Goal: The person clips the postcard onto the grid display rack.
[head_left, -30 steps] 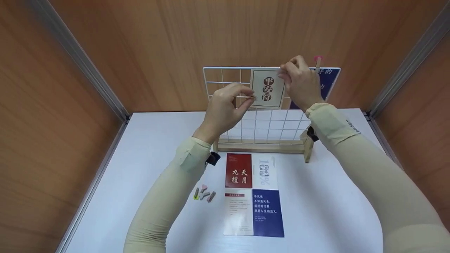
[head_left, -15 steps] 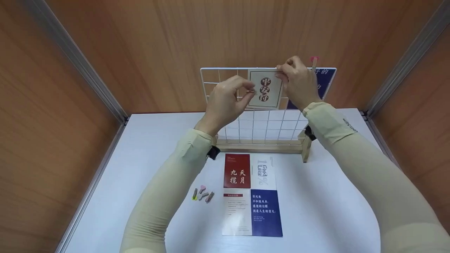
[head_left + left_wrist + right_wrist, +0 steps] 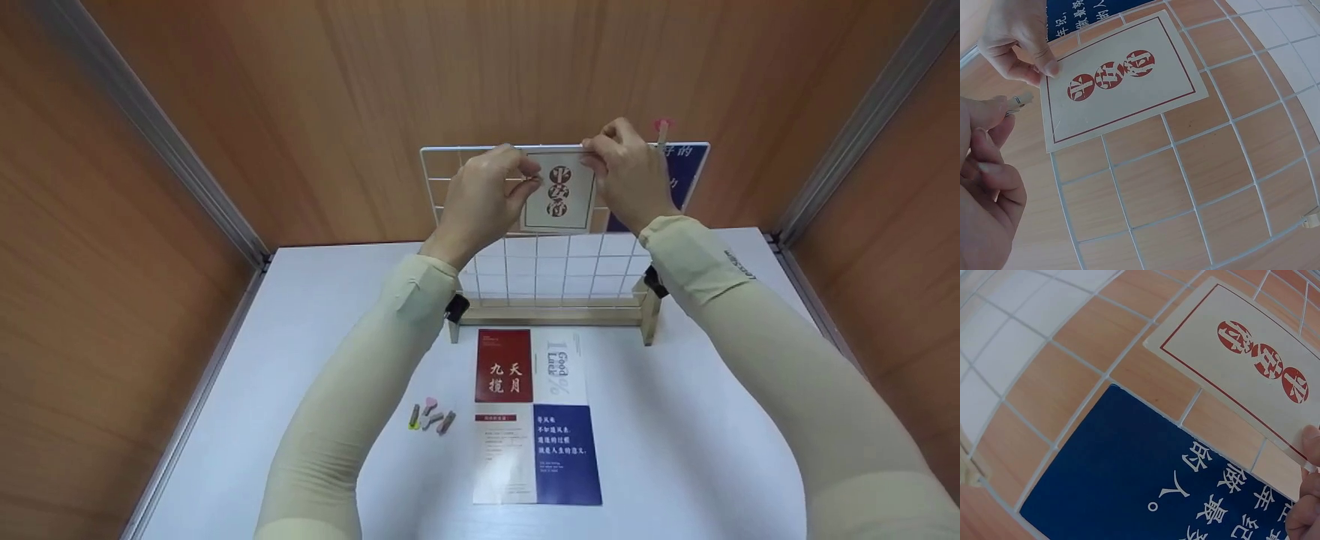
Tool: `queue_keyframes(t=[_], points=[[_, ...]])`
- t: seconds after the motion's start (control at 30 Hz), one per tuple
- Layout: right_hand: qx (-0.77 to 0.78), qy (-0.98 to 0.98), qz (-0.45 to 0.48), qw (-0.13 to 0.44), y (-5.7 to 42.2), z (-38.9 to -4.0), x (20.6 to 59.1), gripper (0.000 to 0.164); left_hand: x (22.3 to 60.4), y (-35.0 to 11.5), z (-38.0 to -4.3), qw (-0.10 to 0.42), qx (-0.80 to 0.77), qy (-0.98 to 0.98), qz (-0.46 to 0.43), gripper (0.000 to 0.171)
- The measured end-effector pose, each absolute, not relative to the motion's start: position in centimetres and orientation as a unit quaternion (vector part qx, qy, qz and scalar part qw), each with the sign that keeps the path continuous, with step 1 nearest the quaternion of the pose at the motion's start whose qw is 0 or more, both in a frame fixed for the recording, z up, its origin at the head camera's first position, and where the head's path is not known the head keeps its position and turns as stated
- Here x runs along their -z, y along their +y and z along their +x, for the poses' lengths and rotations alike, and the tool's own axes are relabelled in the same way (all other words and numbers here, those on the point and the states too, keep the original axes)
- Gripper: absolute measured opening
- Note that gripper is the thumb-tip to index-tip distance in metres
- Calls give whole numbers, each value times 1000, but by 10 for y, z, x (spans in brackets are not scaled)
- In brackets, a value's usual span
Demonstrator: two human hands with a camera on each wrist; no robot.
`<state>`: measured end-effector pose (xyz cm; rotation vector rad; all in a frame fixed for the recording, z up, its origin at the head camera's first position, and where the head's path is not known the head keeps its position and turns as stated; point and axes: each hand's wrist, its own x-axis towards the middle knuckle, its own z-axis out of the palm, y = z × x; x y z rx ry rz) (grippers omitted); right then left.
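Note:
In the head view, my right hand (image 3: 631,178) pinches the top right corner of a cream card (image 3: 557,217) with red round characters. The card lies against the upper part of a white wire grid rack (image 3: 555,256). My left hand (image 3: 484,201) is at the card's left edge; in the left wrist view its thumb and finger pinch a small clothespin (image 3: 1019,101), apart from the card. Right of the card, a blue card (image 3: 1112,461) with white characters hangs on the rack. A clothespin with a pink top (image 3: 663,127) stands at that card's upper edge.
A wooden base (image 3: 551,313) supports the rack. Before it on the white table lie a red card (image 3: 502,352), a white "Good Luck" card (image 3: 561,386), a white text card (image 3: 504,472) and a blue card (image 3: 568,480). Several small clothespins (image 3: 431,420) lie left of these.
My left hand has risen with the clothespin along the card's left side toward its upper corner. The right hand keeps its pinch on the card's top right corner.

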<state>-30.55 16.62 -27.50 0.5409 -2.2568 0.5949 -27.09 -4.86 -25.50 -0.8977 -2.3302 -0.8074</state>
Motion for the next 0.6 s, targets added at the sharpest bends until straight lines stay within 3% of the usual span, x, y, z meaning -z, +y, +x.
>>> queue_keyframes(t=[0.6], points=[[-233,-885,209,345,161,-301,273,17,229,-41,-285,251,276,-869,-324,5]])
